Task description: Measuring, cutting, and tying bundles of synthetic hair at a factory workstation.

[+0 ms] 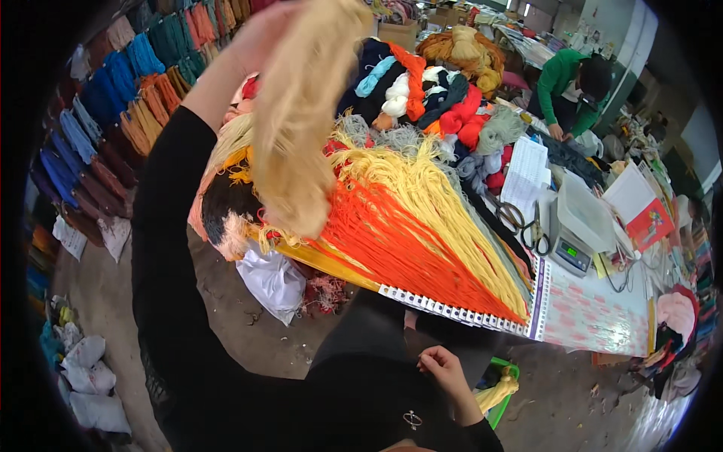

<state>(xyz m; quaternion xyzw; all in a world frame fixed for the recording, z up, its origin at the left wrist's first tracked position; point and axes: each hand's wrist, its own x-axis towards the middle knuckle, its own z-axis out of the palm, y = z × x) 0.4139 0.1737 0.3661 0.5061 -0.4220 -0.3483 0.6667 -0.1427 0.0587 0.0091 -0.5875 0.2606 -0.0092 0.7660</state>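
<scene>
Table: one, laden, mottled pink and white toward its right end. Hanging yarn: hanks in rows at left, blue, orange, green and brown. Heap: mixed yarn on the table's far part, black, white, red and orange. Worker: one, green top, bent over the far right side. Yellow strands: long, fanned, narrowing toward the near right. Red strands: likewise, just beside the yellow, on the near side. Skein: one, beige, blurred, hanging from the left hand above the table's left part. Bag: white, below the near edge. Scale: grey, green-lit display. Left hand: raised, blurred, gripping the skein's upper part; single fingers indistinct. Right hand: low, before the lap, fingers curled; cannot tell whether they pinch anything. Scissors: dark-handled, just left of the scale
</scene>
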